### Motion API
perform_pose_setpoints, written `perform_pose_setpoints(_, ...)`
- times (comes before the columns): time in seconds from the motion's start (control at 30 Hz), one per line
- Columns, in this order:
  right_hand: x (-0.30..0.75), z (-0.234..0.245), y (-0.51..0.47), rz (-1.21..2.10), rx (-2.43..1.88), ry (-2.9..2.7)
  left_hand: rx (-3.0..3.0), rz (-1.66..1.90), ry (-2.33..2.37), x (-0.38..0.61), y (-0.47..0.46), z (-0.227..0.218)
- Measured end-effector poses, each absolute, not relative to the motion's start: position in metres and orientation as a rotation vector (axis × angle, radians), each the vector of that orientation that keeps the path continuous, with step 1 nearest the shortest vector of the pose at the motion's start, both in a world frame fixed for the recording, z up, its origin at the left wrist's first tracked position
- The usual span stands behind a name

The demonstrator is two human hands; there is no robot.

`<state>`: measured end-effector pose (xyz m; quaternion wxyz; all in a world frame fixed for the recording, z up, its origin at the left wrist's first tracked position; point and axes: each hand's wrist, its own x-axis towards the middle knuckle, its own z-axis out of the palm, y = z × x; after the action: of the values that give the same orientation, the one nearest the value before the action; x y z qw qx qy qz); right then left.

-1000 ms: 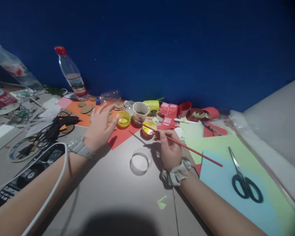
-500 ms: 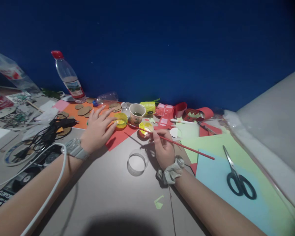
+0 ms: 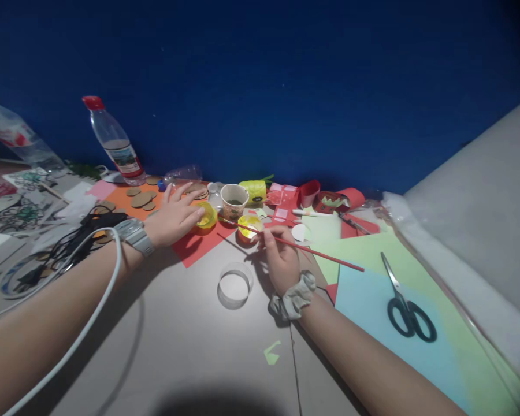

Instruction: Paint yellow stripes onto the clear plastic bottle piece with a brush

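Note:
My right hand (image 3: 282, 263) holds a thin red paintbrush (image 3: 329, 257) between thumb and fingers. Its bristle end points left, just above a small pot of yellow paint (image 3: 248, 226). Spread out at the left, my left hand (image 3: 172, 221) has its fingertips beside a translucent yellow cup (image 3: 207, 222); the thumb side appears to touch its rim. Between the two pots, a little farther back, stands a paper cup (image 3: 234, 203) with dark liquid in it. Closer to me lies a clear plastic ring (image 3: 234, 300).
Scissors (image 3: 405, 306) lie on blue and green paper at right. Several cardboard discs (image 3: 141, 199) rest on orange paper. A red-capped bottle (image 3: 121, 151) stands at the back left. Black cables (image 3: 86, 231) and a white cord (image 3: 112, 289) occupy the left. Red paper pieces (image 3: 309, 193) line the back.
The whole view has shifted slightly, so things sit farther left. The yellow cup by my left hand looks a little more tilted. My right hand still holds the paintbrush.

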<state>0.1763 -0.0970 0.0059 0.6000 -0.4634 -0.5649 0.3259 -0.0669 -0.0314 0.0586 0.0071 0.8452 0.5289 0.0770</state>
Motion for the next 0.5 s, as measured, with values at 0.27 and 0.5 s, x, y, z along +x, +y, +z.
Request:
perform_pose_setpoints(0.27,0.1774,0.0046,-0.0970,0.780,-1.052,-1.309,2.634,0.258,1.628,-0.0629,-0.0271,0.0617)
perform_pose_setpoints(0.5,0.1789,0.0041,-0.0971,0.826,-1.054,-1.298,2.637,0.219,1.606,-0.0621,-0.0237,0.0569)
